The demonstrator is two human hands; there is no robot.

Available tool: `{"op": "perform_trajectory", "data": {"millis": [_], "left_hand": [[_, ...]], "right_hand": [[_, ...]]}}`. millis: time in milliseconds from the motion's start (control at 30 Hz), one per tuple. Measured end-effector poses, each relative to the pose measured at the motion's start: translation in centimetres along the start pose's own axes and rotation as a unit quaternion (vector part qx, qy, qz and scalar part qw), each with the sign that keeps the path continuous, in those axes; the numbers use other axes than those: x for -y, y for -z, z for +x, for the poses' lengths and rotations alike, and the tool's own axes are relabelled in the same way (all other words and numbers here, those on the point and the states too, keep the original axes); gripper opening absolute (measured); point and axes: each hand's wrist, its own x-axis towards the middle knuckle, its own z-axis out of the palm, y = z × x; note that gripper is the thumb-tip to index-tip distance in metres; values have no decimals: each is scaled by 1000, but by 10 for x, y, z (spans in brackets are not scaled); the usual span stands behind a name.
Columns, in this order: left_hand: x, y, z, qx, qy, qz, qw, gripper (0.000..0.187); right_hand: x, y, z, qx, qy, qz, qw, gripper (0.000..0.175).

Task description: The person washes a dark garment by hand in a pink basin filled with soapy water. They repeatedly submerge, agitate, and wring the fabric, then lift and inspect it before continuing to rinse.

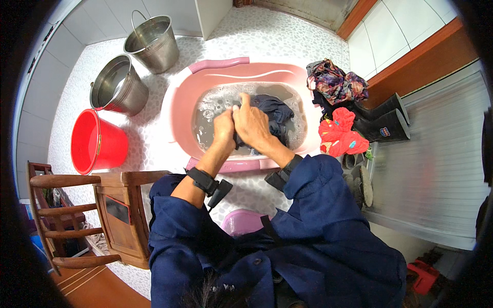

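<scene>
A pink plastic tub holds cloudy, sudsy water. In it lies a soaked dark navy garment, bunched up and partly under the surface. My left hand is clenched over the near left part of the cloth. Pressed against it is my right hand, its fingers curled on the same garment with one finger pointing away from me. Both sit above the water near the tub's middle. The cloth inside the fists is mostly hidden by the hands.
Two metal buckets with water and a red bucket stand to the left. A wooden chair bears a phone-like device. On the right are patterned cloth, a red cloth, black rubber boots and a translucent panel.
</scene>
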Motion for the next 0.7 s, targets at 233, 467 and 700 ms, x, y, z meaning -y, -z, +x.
{"op": "perform_trajectory", "data": {"millis": [233,467,700], "left_hand": [[-16,-8,-13,27,166,-72,983,38],[-42,23,19,153,107,-234,954,33],[-49,30,21,177,29,-151,972,26]], "right_hand": [[-27,-11,12,-43,-22,-59,997,37],[-65,23,37,274,1,435,857,53],[-67,34,28,184,-50,375,907,41]]}}
